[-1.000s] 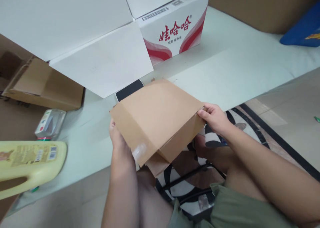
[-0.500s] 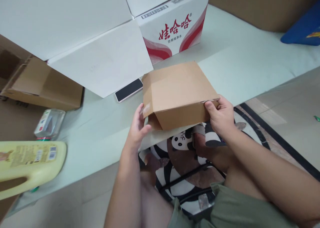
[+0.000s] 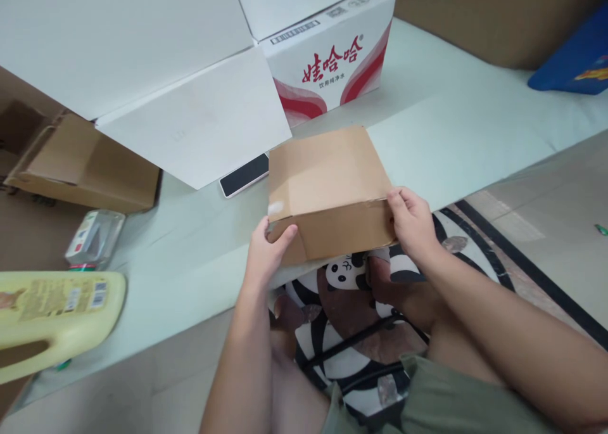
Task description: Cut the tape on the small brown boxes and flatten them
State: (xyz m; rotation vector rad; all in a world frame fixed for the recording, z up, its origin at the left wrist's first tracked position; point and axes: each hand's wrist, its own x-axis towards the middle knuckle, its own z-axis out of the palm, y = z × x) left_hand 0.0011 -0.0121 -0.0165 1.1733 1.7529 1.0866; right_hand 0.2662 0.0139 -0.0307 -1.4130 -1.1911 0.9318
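Observation:
A brown cardboard box (image 3: 327, 174) lies at the near edge of the table, its top face up and its front side toward me. My left hand (image 3: 268, 247) grips the front left corner, with the thumb across the front side and the fingers along the left side, partly hidden. At the front right corner my right hand (image 3: 411, 222) pinches the top edge between thumb and fingers. Behind the box's left side lies a phone (image 3: 244, 175) with a dark screen; the box covers its right end.
White cartons (image 3: 190, 114) and a red-and-white water carton (image 3: 332, 73) stand behind the box. On the left are an open brown box (image 3: 90, 161), a clear bottle (image 3: 95, 237) and a yellow jug (image 3: 61, 320) lying down. A blue object (image 3: 570, 66) stands far right on the pale-green-covered table (image 3: 456, 130).
The front left corner of the box has closed up, with the gap between top and front side gone. My left hand has closed around it; my right hand has shifted slightly left.

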